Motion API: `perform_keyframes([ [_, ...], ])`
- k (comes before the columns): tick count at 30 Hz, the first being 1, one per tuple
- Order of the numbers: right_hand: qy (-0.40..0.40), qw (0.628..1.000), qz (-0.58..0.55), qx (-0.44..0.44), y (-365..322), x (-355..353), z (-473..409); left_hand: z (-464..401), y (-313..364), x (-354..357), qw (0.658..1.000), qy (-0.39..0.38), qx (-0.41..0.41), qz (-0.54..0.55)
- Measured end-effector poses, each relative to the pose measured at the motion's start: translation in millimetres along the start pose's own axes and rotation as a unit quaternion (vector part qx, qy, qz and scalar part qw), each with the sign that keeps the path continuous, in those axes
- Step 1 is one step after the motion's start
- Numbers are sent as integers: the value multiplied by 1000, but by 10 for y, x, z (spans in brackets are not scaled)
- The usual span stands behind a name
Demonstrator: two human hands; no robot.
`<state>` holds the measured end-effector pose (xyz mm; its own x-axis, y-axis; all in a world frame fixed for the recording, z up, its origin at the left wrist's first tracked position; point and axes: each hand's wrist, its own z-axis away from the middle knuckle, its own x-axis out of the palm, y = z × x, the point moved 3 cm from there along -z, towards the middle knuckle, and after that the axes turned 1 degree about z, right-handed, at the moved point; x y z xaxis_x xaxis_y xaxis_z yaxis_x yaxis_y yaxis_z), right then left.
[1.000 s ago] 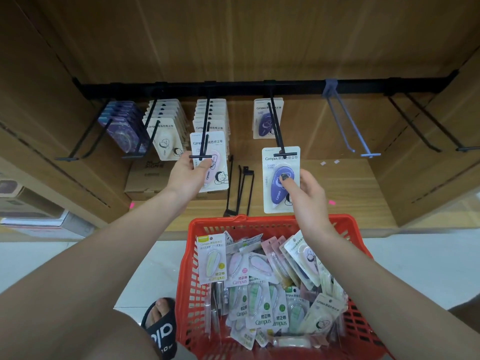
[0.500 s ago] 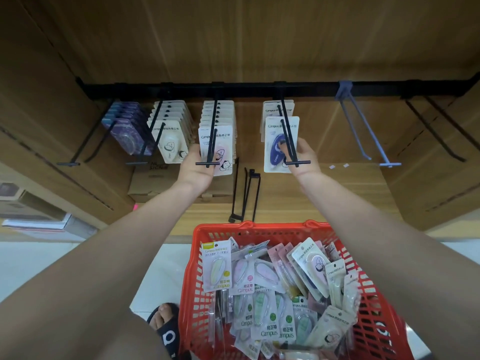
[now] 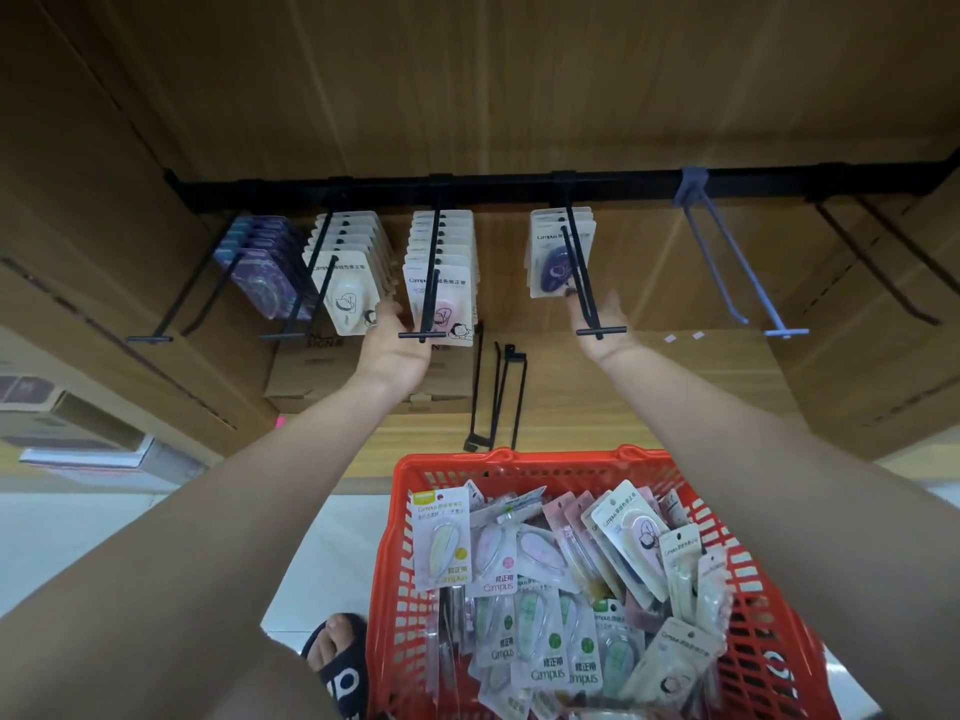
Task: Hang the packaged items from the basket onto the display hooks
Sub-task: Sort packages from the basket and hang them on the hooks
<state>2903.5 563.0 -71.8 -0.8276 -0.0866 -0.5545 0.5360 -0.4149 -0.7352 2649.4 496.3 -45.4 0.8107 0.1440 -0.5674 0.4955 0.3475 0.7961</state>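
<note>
Two bare hands reach under the black metal rail (image 3: 519, 181): the left hand (image 3: 395, 345) touches the front pink carded pack (image 3: 439, 309), fingers relaxed. The right hand (image 3: 597, 324) is spread wide just below the purple carded pack (image 3: 561, 257). Four hooks carry packs; dozens more fill the red plastic basket (image 3: 410, 511).

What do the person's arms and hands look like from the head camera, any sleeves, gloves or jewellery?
Both forearms are bare, with no sleeves in view. No gloves on the left hand or the right hand. The left hand wears a ring; one right fingernail looks dark. No watch or bracelet shows.
</note>
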Motion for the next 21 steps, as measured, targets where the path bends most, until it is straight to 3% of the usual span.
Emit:
perform_keyframes([
  [5,45,998,-34,-20,403,-12,654,412,-89,93,997,-6,-37,-61],
  [8,65,995,-52,-60,679,-66,1119,800,-199,238,994,2,-6,-106],
  [10,60,995,-57,-63,937,-71,1355,1086,-350,395,984,-44,43,-168],
  [12,59,995,-52,-54,1260,-38,1525,1375,-518,579,932,-143,134,-305],
  [14,58,997,-44,-29,1588,26,1629,1637,-708,765,830,-257,216,-445],
  [16,53,998,-19,-6,1844,84,1673,1814,-931,910,763,-344,210,-506],
  [18,50,999,16,1,1993,76,1676,1903,-1110,1021,749,-386,159,-515],
  [21,53,998,37,4,2128,-10,1653,1977,-1244,1160,772,-402,94,-484],
])
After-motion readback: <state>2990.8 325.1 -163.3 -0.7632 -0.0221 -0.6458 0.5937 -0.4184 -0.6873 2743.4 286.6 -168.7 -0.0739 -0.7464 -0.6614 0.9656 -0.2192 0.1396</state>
